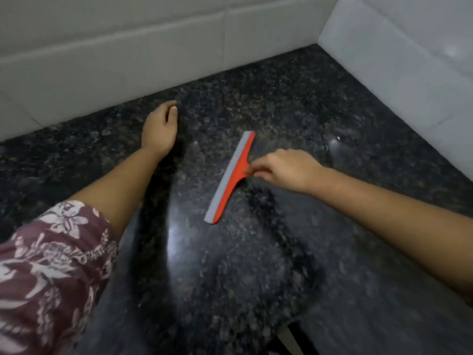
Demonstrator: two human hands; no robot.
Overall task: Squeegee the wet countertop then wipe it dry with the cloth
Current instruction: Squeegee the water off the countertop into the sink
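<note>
An orange squeegee (231, 179) with a grey rubber blade lies slanted on the dark speckled granite countertop (281, 103). My right hand (284, 170) holds its short handle, which the fingers hide. My left hand (160, 129) rests on the countertop to the left, near the back wall, fingers curled under and holding nothing I can see. A wet, glossy patch (340, 147) shows to the right of the squeegee. No cloth is in view.
White tiled walls (128, 55) close off the back and the right side (409, 67), meeting in a corner. The counter's front edge (289, 326) runs along the bottom right. A patterned maroon sleeve (46, 265) covers my left upper arm.
</note>
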